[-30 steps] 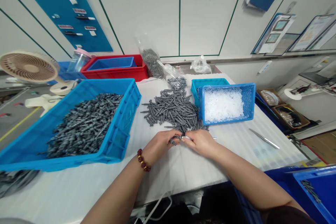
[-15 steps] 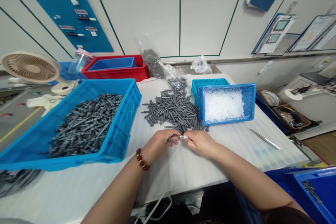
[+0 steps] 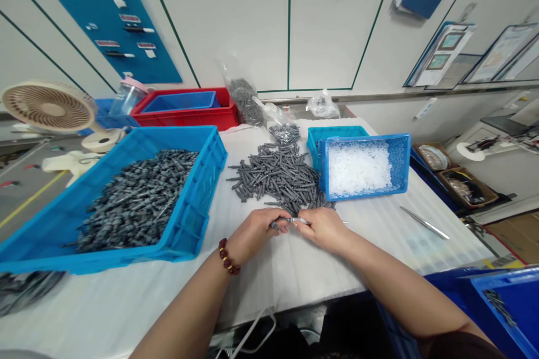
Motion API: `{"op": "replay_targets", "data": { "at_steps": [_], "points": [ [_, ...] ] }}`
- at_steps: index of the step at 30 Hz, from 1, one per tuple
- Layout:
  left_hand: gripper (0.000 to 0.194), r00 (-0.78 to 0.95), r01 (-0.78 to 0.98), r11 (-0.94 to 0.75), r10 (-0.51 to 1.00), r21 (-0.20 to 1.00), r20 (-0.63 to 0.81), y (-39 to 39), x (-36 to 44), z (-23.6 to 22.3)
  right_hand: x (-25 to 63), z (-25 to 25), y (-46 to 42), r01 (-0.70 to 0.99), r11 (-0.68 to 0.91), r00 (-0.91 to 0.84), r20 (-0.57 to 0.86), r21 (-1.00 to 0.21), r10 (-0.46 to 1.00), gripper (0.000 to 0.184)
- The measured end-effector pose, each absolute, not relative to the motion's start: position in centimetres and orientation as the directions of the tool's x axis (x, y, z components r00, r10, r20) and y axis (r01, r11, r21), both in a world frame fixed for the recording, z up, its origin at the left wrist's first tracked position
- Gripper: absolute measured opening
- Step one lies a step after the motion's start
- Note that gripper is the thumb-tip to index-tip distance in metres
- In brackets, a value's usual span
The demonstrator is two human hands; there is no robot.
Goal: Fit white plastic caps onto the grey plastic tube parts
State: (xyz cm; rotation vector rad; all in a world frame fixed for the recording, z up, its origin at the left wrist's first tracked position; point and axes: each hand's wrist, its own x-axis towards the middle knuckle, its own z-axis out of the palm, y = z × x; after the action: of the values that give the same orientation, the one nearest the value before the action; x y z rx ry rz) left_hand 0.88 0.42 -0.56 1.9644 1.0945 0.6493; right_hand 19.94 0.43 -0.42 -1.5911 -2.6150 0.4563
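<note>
My left hand (image 3: 255, 230) and my right hand (image 3: 322, 229) meet low at the centre of the white table (image 3: 269, 286). Between their fingertips is a small grey plastic part (image 3: 289, 220) with a pale end, held by both hands. Just beyond my fingers lies a loose heap of similar grey parts (image 3: 278, 176). A large blue crate (image 3: 210, 190) full of these parts stands left of my left hand. A blue crate of small white plastic rings (image 3: 357, 168) stands beyond my right hand.
Metal tweezers (image 3: 425, 222) lie on the table to the right. Behind are a blue crate (image 3: 332, 134), a bag of grey parts (image 3: 244, 101) and a red crate (image 3: 189, 118). A fan (image 3: 48, 106) stands at the left, and a blue crate (image 3: 505, 303) sits low at the right.
The grey part has shifted slightly between my fingers, its pale end now lying a little further right. My hands otherwise stay in nearly the same place.
</note>
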Motion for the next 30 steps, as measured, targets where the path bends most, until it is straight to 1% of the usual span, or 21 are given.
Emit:
{"op": "replay_targets", "data": {
  "at_steps": [4, 6, 7, 8, 10, 12, 13, 14, 15, 16, 17, 18, 19, 20, 22, 23, 26, 28, 30],
  "points": [
    [0.021, 0.492, 0.43, -0.343, 0.865, 0.835, 0.102, 0.5, 0.8, -0.7, 19.9, -0.4, 0.4, 0.889, 0.394, -0.427, -0.111, -0.235, 0.897, 0.033],
    [0.025, 0.468, 0.389, -0.285, 0.88, 0.876, 0.079, 0.7, 0.6, -0.7, 19.9, -0.4, 0.5, 0.898, 0.372, -0.404, -0.109, -0.235, 0.908, 0.032],
    [0.028, 0.429, 0.354, -0.222, 0.902, 0.908, 0.053, 0.9, 0.4, -0.7, 20.0, -0.4, 0.6, 0.901, 0.361, -0.393, -0.106, -0.24, 0.913, 0.032],
    [0.032, 0.365, 0.301, -0.141, 0.931, 0.943, 0.022, 1.1, 0.1, -0.6, 20.0, -0.4, 0.6, 0.902, 0.352, -0.385, -0.098, -0.25, 0.918, 0.032],
    [0.036, 0.177, 0.133, 0.009, 0.984, 0.991, -0.033, 1.6, -0.6, -0.4, 20.1, -0.4, 0.7, 0.899, 0.339, -0.373, -0.079, -0.278, 0.924, 0.03],
    [0.035, 0.008, -0.016, 0.073, 0.997, 0.997, -0.073, 2.1, -1.3, -0.2, 20.2, -0.3, 0.7, 0.888, 0.34, -0.375, -0.06, -0.308, 0.925, 0.027],
    [0.031, -0.041, -0.022, 0.077, 0.996, 0.997, -0.077, 2.3, -1.5, -0.2, 20.1, -0.3, 0.7, 0.884, 0.342, -0.378, -0.057, -0.319, 0.924, 0.025],
    [0.028, -0.069, 0.039, 0.064, 0.996, 0.997, -0.062, 2.5, -1.7, -0.3, 20.1, -0.2, 0.7, 0.88, 0.343, -0.381, -0.058, -0.327, 0.923, 0.023],
    [0.028, -0.079, 0.16, 0.032, 0.997, 0.987, -0.02, 2.6, -1.7, -0.5, 20.1, -0.2, 0.6, 0.878, 0.344, -0.383, -0.059, -0.333, 0.922, 0.022],
    [0.03, -0.064, 0.318, -0.022, 0.997, 0.948, 0.045, 2.8, -1.5, -0.8, 20.1, -0.2, 0.6, 0.875, 0.345, -0.387, -0.061, -0.339, 0.92, 0.02],
    [0.032, -0.018, 0.478, -0.093, 0.993, 0.873, 0.116, 2.9, -1.3, -1.1, 20.1, -0.1, 0.6, 0.872, 0.348, -0.391, -0.063, -0.345, 0.918, 0.019],
    [0.032, 0.052, 0.612, -0.167, 0.984, 0.773, 0.172, 3.0, -1.0, -1.4, 20.1, -0.1, 0.6, 0.867, 0.352, -0.398, -0.064, -0.352, 0.915, 0.018],
    [0.029, 0.136, 0.708, -0.231, 0.972, 0.668, 0.191, 3.0, -0.6, -1.7, 20.1, 0.0, 0.6, 0.861, 0.361, -0.408, -0.063, -0.359, 0.911, 0.018],
    [0.025, 0.216, 0.767, -0.278, 0.961, 0.578, 0.175, 3.1, -0.2, -2.0, 20.1, 0.0, 0.7, 0.853, 0.371, -0.42, -0.06, -0.367, 0.905, 0.018],
    [0.02, 0.313, 0.828, -0.313, 0.946, 0.464, 0.079, 3.1, 0.5, -2.4, 20.0, 0.0, 0.7, 0.835, 0.39, -0.442, -0.051, -0.388, 0.896, 0.019],
    [0.019, 0.326, 0.843, -0.311, 0.944, 0.439, 0.042, 3.0, 0.8, -2.4, 20.0, 0.0, 0.6, 0.827, 0.394, -0.447, -0.043, -0.401, 0.894, 0.02],
    [0.017, 0.313, 0.87, -0.28, 0.95, 0.406, -0.014, 2.7, 1.1, -2.2, 20.4, -0.9, 0.7, 0.804, 0.397, -0.443, -0.001, -0.442, 0.897, 0.025],
    [0.016, 0.289, 0.88, -0.25, 0.957, 0.404, -0.037, 2.4, 1.0, -1.9, 21.1, -2.4, 1.2, 0.785, 0.415, -0.449, 0.04, -0.46, 0.893, 0.027],
    [0.023, 0.233, 0.89, -0.195, 0.972, 0.413, -0.042, 2.1, 0.8, -1.5, 21.8, -4.4, 2.2, 0.744, 0.476, -0.481, 0.118, -0.469, 0.869, 0.027]
  ]
}}
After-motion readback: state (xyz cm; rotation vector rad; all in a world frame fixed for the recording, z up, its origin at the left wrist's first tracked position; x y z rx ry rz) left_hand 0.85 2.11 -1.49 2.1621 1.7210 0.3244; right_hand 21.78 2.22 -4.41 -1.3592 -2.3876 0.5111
